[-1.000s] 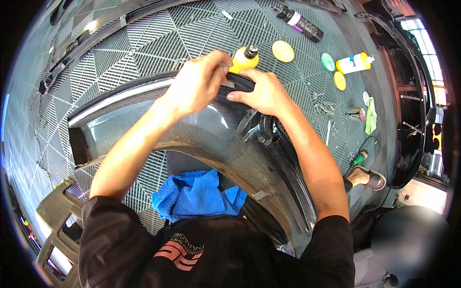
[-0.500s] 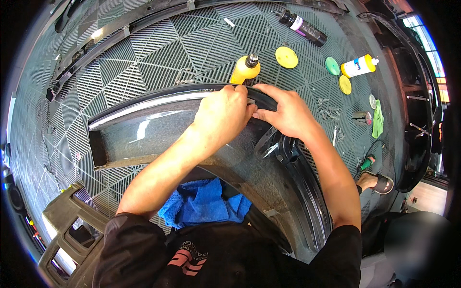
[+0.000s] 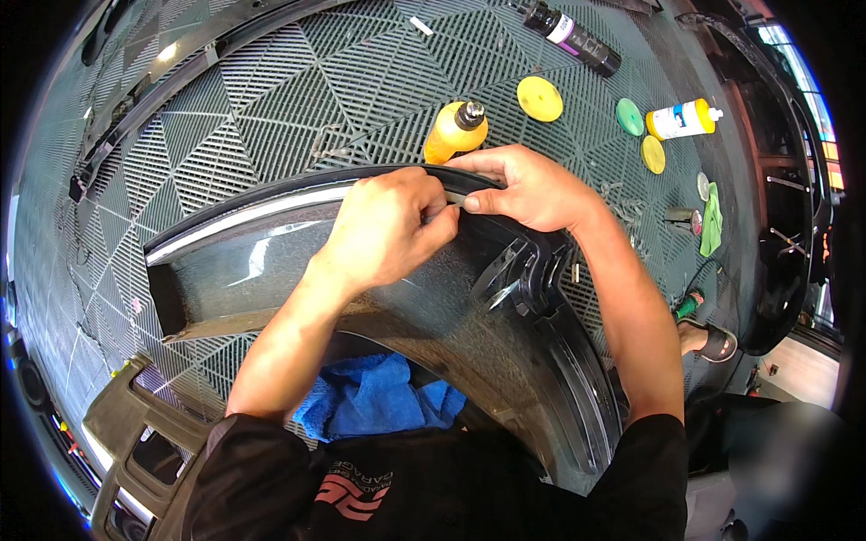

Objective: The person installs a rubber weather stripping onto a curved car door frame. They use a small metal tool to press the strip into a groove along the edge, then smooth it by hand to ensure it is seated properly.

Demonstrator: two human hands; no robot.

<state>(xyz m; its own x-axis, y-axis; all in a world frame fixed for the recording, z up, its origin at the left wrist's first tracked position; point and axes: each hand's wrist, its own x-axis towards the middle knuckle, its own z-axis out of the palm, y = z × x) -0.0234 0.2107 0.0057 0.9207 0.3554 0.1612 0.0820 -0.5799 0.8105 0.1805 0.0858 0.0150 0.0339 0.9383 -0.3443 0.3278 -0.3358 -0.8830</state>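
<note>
A curved black car panel (image 3: 451, 307) lies close in front of the person, its far rim sweeping from 9 o'clock up past 12. At 2 o'clock, the right hand (image 3: 532, 194) clasps that rim, thumb on the near face and fingers over the far side. At 11 o'clock, the left hand (image 3: 388, 221) bends over the rim with fingers curled in; what they pinch, if anything, I cannot tell. The right grip should probably brace the edge firmly while the left presses in small, even strokes, thumbs close together, so the thin lip does not flex. Beyond the rim, a yellow bottle (image 3: 454, 133) stands at 12 o'clock, a yellow disc (image 3: 539, 98) lies at 1, and a blue cloth (image 3: 379, 397) sits at 7.
</note>
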